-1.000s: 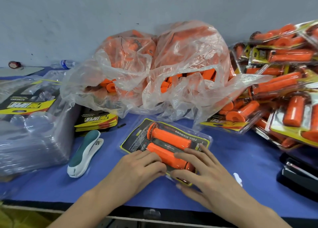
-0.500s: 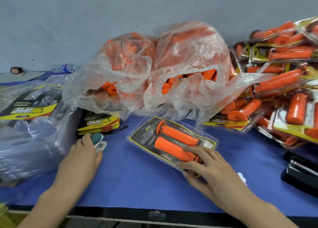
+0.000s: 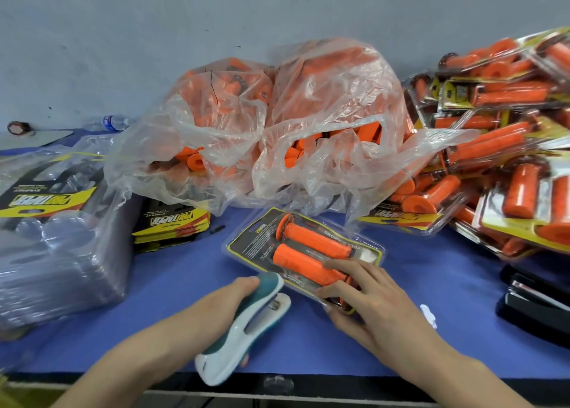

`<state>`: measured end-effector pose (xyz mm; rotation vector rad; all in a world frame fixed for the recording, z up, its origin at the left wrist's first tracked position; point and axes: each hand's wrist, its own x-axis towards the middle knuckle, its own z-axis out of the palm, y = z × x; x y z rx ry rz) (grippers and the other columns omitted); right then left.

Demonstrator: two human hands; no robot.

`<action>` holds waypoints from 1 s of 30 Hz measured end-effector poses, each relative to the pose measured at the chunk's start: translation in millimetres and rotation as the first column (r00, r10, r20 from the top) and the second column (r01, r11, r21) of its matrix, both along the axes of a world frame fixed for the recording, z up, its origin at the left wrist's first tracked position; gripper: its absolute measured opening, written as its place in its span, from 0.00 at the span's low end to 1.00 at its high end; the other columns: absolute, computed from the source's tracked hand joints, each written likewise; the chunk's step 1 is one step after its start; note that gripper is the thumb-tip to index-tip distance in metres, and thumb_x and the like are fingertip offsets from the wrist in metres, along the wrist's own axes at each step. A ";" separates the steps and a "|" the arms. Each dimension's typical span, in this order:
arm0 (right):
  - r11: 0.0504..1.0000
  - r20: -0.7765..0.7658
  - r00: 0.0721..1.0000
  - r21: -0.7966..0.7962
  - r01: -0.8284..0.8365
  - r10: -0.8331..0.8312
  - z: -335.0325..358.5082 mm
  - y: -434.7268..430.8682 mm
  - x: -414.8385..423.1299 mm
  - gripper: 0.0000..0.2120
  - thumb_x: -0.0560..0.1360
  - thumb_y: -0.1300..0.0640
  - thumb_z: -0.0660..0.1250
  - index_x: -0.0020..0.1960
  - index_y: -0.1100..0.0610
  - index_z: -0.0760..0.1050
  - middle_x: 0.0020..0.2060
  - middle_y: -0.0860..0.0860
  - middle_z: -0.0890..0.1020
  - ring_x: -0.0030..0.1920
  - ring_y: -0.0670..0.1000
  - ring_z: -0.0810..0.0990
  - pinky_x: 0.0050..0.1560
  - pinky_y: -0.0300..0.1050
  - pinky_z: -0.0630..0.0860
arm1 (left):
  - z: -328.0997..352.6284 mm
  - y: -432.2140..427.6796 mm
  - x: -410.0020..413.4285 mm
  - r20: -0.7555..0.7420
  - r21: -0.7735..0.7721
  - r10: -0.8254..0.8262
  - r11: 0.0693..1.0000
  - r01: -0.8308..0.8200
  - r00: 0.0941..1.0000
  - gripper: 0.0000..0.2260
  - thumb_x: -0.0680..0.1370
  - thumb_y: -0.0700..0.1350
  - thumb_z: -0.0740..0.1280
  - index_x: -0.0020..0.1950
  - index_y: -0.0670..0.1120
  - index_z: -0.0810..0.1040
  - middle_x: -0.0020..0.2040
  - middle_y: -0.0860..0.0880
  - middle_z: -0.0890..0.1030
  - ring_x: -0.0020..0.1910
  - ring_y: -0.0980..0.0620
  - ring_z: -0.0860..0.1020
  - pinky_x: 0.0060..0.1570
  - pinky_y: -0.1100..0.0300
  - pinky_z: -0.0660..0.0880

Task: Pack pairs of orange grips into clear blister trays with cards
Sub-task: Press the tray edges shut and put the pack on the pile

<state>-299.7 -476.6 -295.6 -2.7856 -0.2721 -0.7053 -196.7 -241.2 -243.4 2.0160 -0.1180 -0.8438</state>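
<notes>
You appear to be at the sealing step: the filled blister tray point(image 3: 367, 249) lies on the bench point(image 3: 160, 299) — two orange grips point(image 3: 311, 241) over its card point(image 3: 246, 249) — with your right grip point(image 3: 379, 306) pinching its near corner and your left grip point(image 3: 222, 309) wrapped round the stapler point(image 3: 243, 327); next, seat the stapler mouth over the tray edge and squeeze.

Glossy clear plastic forms the blister tray point(image 3: 249, 244), its 2 orange grips point(image 3: 314, 239) look matt and finely textured, the stapler point(image 3: 246, 321) is smooth shiny plastic, and matt blue cloth covers the table point(image 3: 172, 287).
</notes>
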 end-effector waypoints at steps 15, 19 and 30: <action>0.996 0.014 1.000 -0.089 -0.001 0.002 5.9 3.4 -2.1 0.13 0.80 0.46 0.59 0.51 0.48 0.80 0.63 0.51 0.78 0.62 0.57 0.77 0.58 0.51 0.75 | -6.3 -37.5 -12.2 -0.232 -0.339 -0.162 0.938 0.076 0.959 0.26 0.72 0.69 0.67 0.44 0.46 0.85 0.40 0.42 0.81 0.31 0.48 0.76 0.26 0.59 0.73; 0.999 -0.001 0.999 -0.029 -0.046 0.046 4.2 0.4 -0.3 0.09 0.79 0.47 0.62 0.52 0.49 0.79 0.64 0.51 0.76 0.63 0.58 0.75 0.60 0.52 0.74 | -9.9 -37.0 -12.1 -0.225 -0.306 -0.157 0.948 0.083 0.962 0.27 0.69 0.71 0.68 0.42 0.45 0.84 0.39 0.42 0.80 0.32 0.46 0.75 0.27 0.59 0.73; 0.975 0.168 0.983 -0.194 0.110 -0.077 3.0 19.8 10.7 0.20 0.74 0.47 0.63 0.63 0.54 0.77 0.56 0.47 0.82 0.55 0.53 0.80 0.55 0.51 0.77 | -8.7 -45.0 -14.7 -0.204 -0.287 -0.161 0.953 0.098 0.966 0.24 0.75 0.65 0.64 0.36 0.46 0.82 0.34 0.45 0.77 0.26 0.51 0.74 0.24 0.60 0.72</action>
